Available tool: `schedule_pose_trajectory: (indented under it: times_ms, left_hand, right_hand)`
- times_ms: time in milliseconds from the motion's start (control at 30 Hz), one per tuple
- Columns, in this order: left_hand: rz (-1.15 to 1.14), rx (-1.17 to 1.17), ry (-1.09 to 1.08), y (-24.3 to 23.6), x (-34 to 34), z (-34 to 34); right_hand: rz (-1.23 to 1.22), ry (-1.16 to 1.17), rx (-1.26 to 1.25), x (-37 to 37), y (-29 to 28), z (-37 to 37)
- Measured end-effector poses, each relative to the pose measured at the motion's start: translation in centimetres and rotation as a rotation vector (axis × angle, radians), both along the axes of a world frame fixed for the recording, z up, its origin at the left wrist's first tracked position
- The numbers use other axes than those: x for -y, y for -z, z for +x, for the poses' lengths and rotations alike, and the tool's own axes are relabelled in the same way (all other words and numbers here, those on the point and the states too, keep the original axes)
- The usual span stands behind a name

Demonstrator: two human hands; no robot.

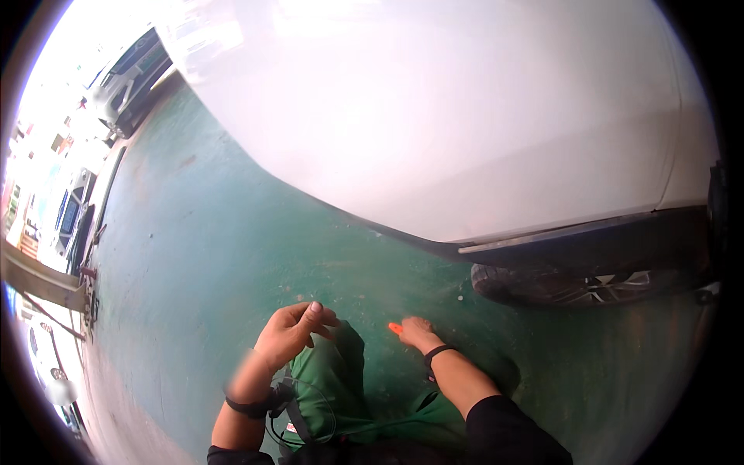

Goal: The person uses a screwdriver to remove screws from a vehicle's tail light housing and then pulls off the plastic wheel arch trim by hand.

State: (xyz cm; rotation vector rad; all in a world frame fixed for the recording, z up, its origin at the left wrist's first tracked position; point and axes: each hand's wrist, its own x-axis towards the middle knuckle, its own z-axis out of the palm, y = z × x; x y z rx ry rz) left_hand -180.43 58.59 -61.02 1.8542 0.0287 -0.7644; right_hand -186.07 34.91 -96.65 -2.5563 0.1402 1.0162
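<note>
Orange piece (395, 328), kind not clear at this size, is in the right hand (418, 332), just above the green floor (194, 225) as seen from the head; can't tell if it touches down. Right grip: fingers clamped on its near end, other end sticking out to the left. Left hand (298, 325) is over the green trousers (329, 387), fingers loosely bent and apart, thumb up. Dark bands on both wrists; thin cable (332, 403) loops below the left one. White vehicle body (465, 116) fills the top, its wheel (566, 287) right of the right hand, well apart.
</note>
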Motion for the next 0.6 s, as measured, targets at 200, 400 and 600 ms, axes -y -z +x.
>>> schedule_pose_trajectory:
  times_ms: [200,400,600]
  left_hand:
    - [-0.105,-0.078,-0.145,-2.0,-5.3,-0.8]
    - [-0.232,-0.233,-0.057,-7.4,-4.5,-2.0]
    - [-0.332,-0.504,0.275,-13.5,-4.3,-6.6]
  right_hand:
    - [0.183,0.12,0.052,-2.8,-4.8,1.8]
    - [0.404,0.075,0.269,-5.7,-17.1,0.0]
    - [0.48,0.146,0.46,-11.8,-35.5,1.0]
